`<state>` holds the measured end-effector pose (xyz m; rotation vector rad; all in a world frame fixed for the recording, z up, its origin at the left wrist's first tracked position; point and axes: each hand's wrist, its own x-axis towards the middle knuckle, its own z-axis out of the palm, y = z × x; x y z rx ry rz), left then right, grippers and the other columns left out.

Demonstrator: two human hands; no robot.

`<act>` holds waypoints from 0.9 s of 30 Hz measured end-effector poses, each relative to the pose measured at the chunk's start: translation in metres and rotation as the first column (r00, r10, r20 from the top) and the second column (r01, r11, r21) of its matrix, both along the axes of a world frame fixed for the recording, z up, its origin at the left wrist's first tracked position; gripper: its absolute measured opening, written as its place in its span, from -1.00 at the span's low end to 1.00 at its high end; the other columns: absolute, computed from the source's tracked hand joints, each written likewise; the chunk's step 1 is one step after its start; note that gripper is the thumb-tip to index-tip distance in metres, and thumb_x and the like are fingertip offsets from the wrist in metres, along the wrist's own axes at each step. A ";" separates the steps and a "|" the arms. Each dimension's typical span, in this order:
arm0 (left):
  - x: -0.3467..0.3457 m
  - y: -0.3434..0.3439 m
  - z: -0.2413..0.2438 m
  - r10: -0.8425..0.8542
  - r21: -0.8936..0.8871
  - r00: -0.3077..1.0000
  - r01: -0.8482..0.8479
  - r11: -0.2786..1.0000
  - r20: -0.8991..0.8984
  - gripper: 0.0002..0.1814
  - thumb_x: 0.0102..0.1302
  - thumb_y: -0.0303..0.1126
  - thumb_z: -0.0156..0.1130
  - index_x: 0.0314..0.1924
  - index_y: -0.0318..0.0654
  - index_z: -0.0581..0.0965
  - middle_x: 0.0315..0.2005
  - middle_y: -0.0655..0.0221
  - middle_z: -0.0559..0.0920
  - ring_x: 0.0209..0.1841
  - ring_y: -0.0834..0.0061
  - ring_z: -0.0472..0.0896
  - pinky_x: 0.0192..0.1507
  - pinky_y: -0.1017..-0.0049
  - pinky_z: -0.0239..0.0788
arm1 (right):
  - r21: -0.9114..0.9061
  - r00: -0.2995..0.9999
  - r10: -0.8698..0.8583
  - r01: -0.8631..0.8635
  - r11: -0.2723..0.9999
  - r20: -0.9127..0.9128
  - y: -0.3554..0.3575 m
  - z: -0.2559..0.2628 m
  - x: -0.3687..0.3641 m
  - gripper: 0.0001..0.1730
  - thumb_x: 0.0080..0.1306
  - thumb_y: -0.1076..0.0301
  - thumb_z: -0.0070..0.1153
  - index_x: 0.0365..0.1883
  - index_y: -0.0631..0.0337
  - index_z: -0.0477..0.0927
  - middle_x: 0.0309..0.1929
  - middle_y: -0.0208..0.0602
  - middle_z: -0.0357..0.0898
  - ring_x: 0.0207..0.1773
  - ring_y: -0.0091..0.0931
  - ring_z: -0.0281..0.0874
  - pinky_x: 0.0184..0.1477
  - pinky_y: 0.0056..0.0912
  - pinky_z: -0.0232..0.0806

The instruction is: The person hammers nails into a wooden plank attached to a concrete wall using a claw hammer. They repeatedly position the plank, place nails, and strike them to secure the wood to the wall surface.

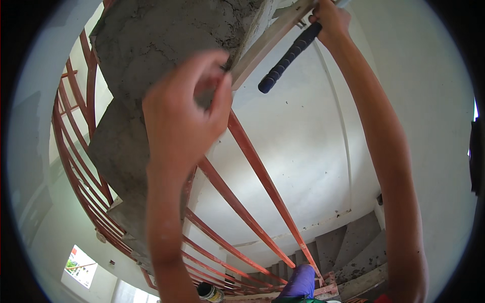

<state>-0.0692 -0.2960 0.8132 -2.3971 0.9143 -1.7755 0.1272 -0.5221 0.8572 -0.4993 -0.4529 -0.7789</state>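
Observation:
My left hand, slightly blurred, is raised over a rough grey cement stair surface, its fingers curled with thumb and fingertips near each other. Whether something small is between them cannot be told. It is close to the lower end of a pale straight bar along the cement edge. At the top right my right hand is closed round a tool whose dark wrapped handle points down to the left. The tool's head is hidden or out of view.
Red-brown metal railing bars run down below my hands, with more railing curving at the left. Grey steps descend at the lower right beside a white wall. A dark bucket stands near the bottom. A window opening lies lower left.

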 end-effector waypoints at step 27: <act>0.133 -0.070 0.065 0.254 0.372 0.800 -0.501 0.782 0.544 -0.06 -0.06 -0.37 0.48 0.37 -0.22 0.26 0.40 0.11 0.21 0.51 0.09 0.03 0.43 -0.21 -0.27 | -0.085 0.975 0.167 -0.156 0.984 0.149 0.017 0.040 0.025 -0.47 -0.01 0.07 0.54 -0.32 0.35 0.62 -0.45 -0.40 0.48 -0.57 -0.59 0.31 -0.54 -0.50 0.24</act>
